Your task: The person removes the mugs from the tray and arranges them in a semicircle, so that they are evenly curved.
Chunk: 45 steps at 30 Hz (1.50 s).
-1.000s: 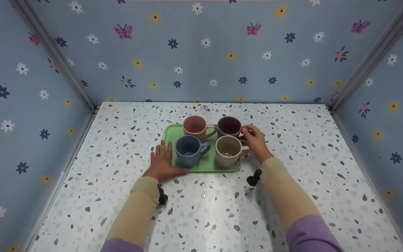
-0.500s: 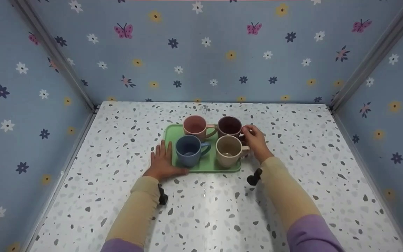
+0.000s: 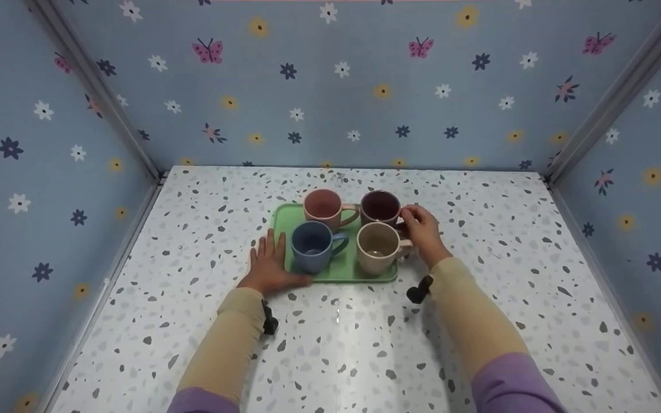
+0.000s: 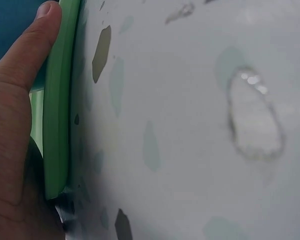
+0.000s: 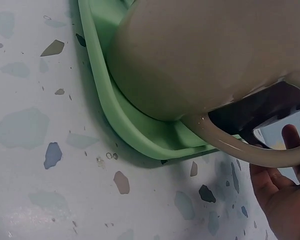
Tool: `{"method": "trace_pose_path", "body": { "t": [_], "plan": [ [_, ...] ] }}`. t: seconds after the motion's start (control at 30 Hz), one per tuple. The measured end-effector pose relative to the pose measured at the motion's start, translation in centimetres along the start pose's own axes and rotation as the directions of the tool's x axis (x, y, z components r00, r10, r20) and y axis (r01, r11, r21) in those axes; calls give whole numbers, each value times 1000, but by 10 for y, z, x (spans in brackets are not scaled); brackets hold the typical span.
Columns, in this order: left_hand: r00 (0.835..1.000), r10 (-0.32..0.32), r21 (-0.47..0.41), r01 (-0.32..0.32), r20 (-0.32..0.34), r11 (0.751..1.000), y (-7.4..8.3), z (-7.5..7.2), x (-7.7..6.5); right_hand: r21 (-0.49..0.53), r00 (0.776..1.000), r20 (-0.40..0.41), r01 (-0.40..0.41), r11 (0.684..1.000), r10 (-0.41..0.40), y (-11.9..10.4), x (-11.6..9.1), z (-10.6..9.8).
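Note:
On a green tray [image 3: 343, 269] stand a pink mug [image 3: 322, 207] and a maroon mug [image 3: 380, 206] at the back, with a blue mug [image 3: 311, 246] and a beige mug [image 3: 377, 249] in front. All stand upright, handles to the right. My left hand [image 3: 268, 268] rests at the tray's front left corner, fingers straight and spread, the thumb [image 4: 27, 47] along the rim. With thumb and fingers my right hand [image 3: 422, 230] pinches the maroon mug's handle. In the right wrist view the beige mug's handle [image 5: 240, 149] partly covers those fingers.
The speckled white tabletop [image 3: 330, 350] surrounds the tray. Blue patterned panels [image 3: 330, 103] rise behind it and at both sides, joined by grey corner posts [image 3: 107, 97].
The head view has shifted slightly, so everything sits a little further right in it. Hands, mugs and tray keep the same places relative to one another.

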<state>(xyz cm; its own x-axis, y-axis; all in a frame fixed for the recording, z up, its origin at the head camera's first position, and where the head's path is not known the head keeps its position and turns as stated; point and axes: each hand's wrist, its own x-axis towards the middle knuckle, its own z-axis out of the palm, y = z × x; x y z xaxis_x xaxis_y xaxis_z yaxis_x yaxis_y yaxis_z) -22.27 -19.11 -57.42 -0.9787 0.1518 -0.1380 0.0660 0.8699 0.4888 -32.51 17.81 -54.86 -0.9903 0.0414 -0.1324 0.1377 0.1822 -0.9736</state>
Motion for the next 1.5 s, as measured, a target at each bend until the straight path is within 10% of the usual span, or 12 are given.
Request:
{"method": "trace_pose_path", "body": {
  "t": [1.5],
  "plan": [
    [1000, 8, 17, -8, 8, 1000, -3, 2, 1, 70, 996, -70, -55, 996, 60, -12, -2, -67]
  ]
}}
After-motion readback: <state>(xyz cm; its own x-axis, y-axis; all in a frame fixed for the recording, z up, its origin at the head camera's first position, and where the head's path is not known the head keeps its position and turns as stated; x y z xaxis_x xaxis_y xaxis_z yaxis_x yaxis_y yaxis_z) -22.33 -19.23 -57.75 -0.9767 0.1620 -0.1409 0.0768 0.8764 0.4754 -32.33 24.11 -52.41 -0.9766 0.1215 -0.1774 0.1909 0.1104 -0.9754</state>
